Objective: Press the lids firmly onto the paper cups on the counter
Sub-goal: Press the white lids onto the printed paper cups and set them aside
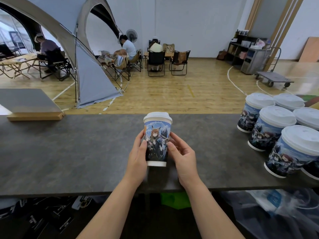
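A printed paper cup [157, 144] with a white lid [157, 117] stands upright at the middle of the dark grey counter [69, 152]. My left hand [138, 156] grips the cup's left side, fingers curled round its wall. On the opposite side my right hand [181, 156] holds the cup, thumb on the front and fingers curled behind. The lid sits level on the rim. Several more lidded cups [276, 133] of the same print stand grouped at the counter's right end.
A wooden-edged grey board [31, 104] lies at the counter's far left. Beyond the counter is a wooden floor with a tent [89, 66], folding chairs and seated people. Dark packages [43, 218] and plastic bags [276, 204] lie below the counter's near edge.
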`<state>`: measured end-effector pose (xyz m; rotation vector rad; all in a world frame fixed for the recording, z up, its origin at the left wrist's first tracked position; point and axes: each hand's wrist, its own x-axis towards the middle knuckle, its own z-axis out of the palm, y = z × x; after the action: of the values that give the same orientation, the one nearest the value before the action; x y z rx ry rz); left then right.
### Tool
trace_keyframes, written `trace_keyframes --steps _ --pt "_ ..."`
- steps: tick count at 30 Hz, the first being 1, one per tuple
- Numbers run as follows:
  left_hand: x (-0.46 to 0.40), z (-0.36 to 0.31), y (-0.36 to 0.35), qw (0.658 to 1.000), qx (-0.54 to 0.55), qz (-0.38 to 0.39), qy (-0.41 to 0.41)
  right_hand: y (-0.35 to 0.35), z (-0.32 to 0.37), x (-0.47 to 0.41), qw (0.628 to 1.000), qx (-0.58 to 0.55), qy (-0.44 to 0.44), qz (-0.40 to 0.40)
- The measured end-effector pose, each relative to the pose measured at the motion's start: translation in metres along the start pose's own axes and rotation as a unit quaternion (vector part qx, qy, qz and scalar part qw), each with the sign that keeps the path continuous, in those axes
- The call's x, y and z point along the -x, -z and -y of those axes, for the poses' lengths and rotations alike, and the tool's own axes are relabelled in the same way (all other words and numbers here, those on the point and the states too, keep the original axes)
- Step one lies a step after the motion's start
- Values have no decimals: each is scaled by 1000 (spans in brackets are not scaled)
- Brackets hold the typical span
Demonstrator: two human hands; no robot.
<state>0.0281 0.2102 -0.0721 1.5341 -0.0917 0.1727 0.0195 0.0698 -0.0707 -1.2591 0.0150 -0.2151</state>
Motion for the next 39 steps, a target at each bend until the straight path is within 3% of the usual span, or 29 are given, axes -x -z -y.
trace_keyframes --steps 6,11,15,24,28,33,39 --pt "0 -2 -3 999 16 -34 1 -1 -3 -2 999 14 -13 27" --pt "1 -3 -3 999 34 -17 28 1 -9 -3 998 33 -22 48" --pt "0 0 -3 999 -35 -18 9 8 -12 -5 999 14 -12 41" --pt "5 -2 -4 996 -44 70 22 10 4 6 997 0 11 70" --pt "8 -5 3 996 -58 68 3 5 11 15 996 29 32 73" --pt "33 -27 53 994 -51 83 -58 -29 23 39 990 102 66 76" --pt "78 -66 175 994 -13 57 -96 -141 5 81 978 142 91 122"
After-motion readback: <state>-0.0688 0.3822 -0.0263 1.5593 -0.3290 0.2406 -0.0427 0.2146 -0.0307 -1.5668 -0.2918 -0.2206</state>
